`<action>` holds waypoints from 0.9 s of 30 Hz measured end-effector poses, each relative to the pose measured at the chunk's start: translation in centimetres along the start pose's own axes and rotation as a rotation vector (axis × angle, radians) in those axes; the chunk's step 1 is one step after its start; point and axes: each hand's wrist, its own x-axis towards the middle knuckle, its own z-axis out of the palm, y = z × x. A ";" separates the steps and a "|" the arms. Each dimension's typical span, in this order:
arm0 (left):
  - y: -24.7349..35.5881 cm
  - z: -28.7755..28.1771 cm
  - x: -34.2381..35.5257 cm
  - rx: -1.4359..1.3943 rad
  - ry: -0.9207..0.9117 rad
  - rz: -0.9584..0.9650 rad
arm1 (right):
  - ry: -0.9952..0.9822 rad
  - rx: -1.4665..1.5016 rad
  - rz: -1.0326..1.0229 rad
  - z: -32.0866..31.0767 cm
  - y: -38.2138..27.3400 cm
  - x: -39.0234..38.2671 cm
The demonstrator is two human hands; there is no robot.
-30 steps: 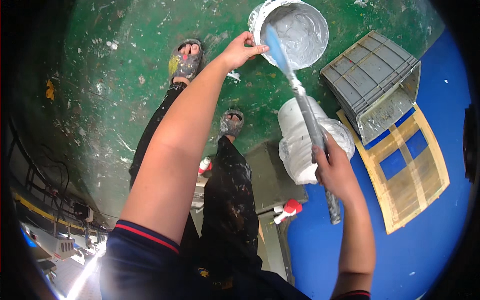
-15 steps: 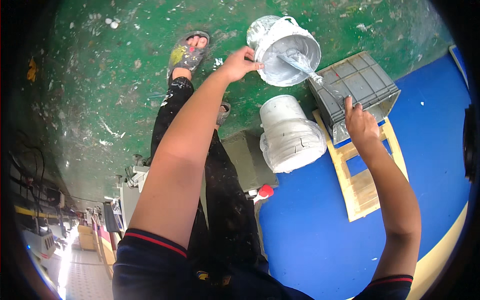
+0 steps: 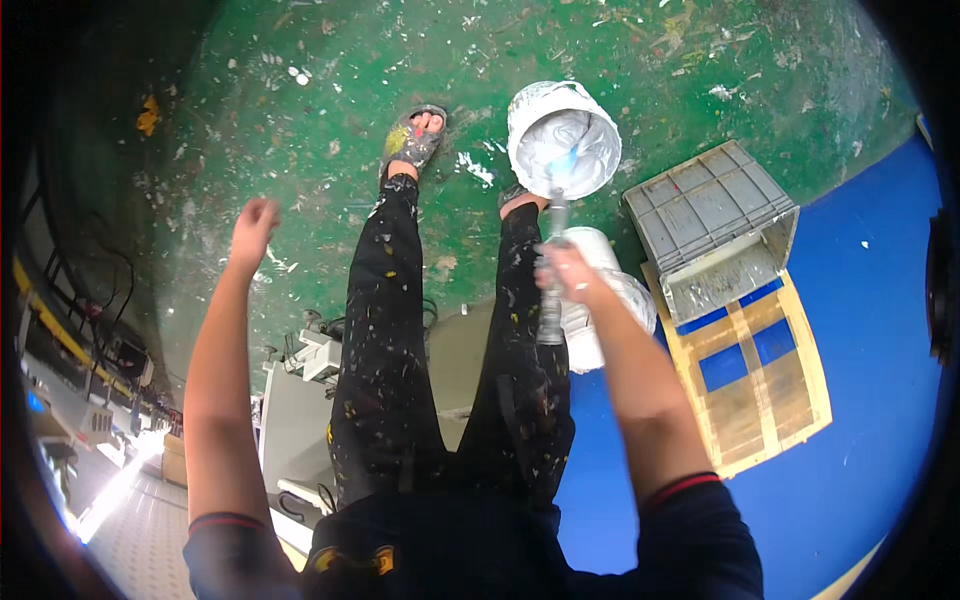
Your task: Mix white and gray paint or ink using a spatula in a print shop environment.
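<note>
My right hand (image 3: 566, 270) is closed round the handle of a long, paint-smeared stirring tool (image 3: 551, 322), blurred by motion. The tool's far end, with a bluish tip, is over the mouth of a white bucket (image 3: 532, 108), where it hides part of the thick white paint inside. This bucket is tilted with its opening toward me. Away to the left, my left hand (image 3: 256, 232) hangs over the green floor with its fingers curled and nothing visible in them. A second white bucket (image 3: 592, 244), wrapped in clear plastic, is partly hidden behind my right hand and forearm.
A grey plastic crate (image 3: 712, 205) lies on its side at the right. Under its near end is a pale wooden frame (image 3: 815, 385) on a blue surface (image 3: 870, 330). My sandalled foot (image 3: 414, 140) stands left of the paint bucket. White equipment (image 3: 296, 420) is beside my leg.
My left hand has let go of the paint bucket's rim and swung far left. The right hand has moved left with the stirring tool, now more upright in view.
</note>
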 end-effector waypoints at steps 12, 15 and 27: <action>-3.0 10.0 -17.5 -0.130 -0.270 -0.319 | 0.514 -1.127 -0.667 -14.2 1.4 2.4; 0.5 8.2 -21.6 -0.108 -0.214 -0.406 | -0.161 -0.078 0.019 -0.9 -3.2 -0.2; 1.5 0.7 -20.5 -0.235 0.000 -0.536 | -0.282 -0.408 -0.146 0.9 -6.2 -1.4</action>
